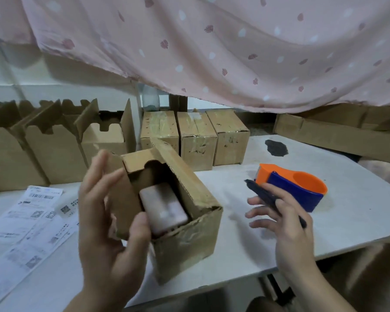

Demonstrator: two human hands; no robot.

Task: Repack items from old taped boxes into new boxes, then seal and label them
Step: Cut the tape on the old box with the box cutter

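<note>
- Your left hand (pixel 108 212) has its grip closed on the near flap (pixel 122 194) of the opened box (pixel 189 239), folding it back. The pink item (pixel 164 208) lies inside, not yet lifted out.
- Your right hand (pixel 279 224) holds a dark slim tool (pixel 263 194), pen or cutter I cannot tell, with the fingers spread.
- Left to do, as I judge it: three taped boxes (pixel 198 140) at the back are unopened, the new boxes (pixel 54 149) on the left stand open and unsealed, and the labels (pixel 27 221) lie loose.
- So you are early in the job, at the unpacking step.
- The opened box sits near the tabletop (pixel 347 210) front edge — mind it.
- The tape dispenser (pixel 297 185) is just beyond your right hand; there is bare surface to its right.
- The hanging cloth (pixel 212 41) droops low over the back row — lift things out toward yourself.
</note>
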